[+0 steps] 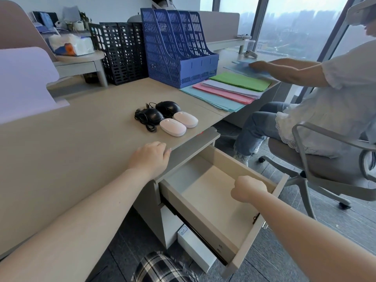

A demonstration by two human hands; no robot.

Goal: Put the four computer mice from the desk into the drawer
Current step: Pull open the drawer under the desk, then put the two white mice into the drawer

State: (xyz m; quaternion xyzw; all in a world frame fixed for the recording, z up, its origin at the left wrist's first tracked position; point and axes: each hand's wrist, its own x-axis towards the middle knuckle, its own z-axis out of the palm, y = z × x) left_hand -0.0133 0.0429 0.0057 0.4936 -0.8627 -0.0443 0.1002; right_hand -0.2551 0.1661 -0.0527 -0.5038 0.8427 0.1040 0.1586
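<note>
1. The drawer (205, 192) stands open and bare; the right hand (249, 189), curled shut, grips its front edge.
2. All four mice (166, 118) sit on the desk (81, 139), just beyond the drawer.
3. The left hand (150, 157) rests empty on the desk edge; next, reach for the nearest white mouse (173, 127).

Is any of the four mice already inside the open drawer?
No, the drawer shows only its bare floor, and the two white mice and two black mice all sit together on the desk.
</note>
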